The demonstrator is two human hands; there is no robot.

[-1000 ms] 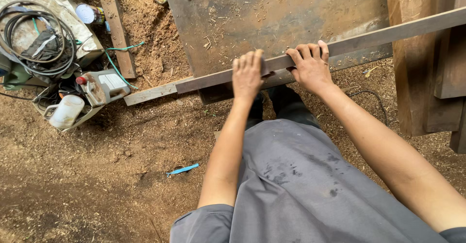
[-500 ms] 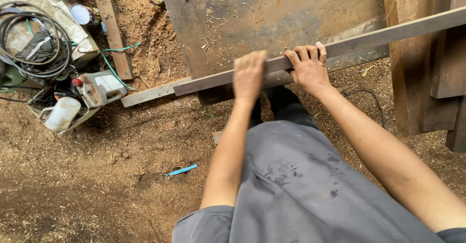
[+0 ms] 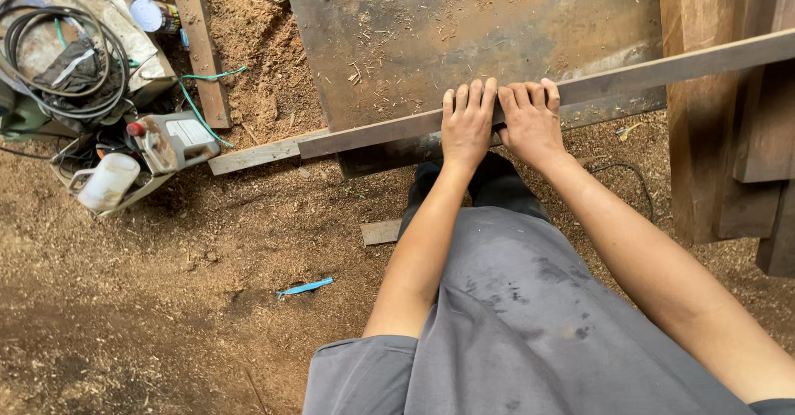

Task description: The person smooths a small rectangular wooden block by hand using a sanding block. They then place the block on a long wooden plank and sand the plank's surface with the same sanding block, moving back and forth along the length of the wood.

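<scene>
Ground: we stand on sawdust-strewn dirt that spreads below and to the left of the metal table.
Metal table: a rusty flat steel sheet, dusted with chips, is our landmark at top centre.
Timber stack: dark brown planks lie just to the right of the table, running away from us.
Long wooden strip: a narrow batten lies across the table's near edge, slanting up to the right over the timber stack and sticking out past the table's left corner.
Our clothing: a grey garment fills the space below the table.
Left hand: our left hand rests on the strip at the table's near edge, fingers together and curled over its far side, pressing rather than clenching.
Right hand: our right hand sits on the strip touching the left one, fingers likewise folded over its far side.
Cable coil: black hose or cable lies well left of the table.
White jug: a pale plastic jug sits below the coil.
Blue scrap: a small blue sliver lies on the dirt, below the table's left corner.
</scene>
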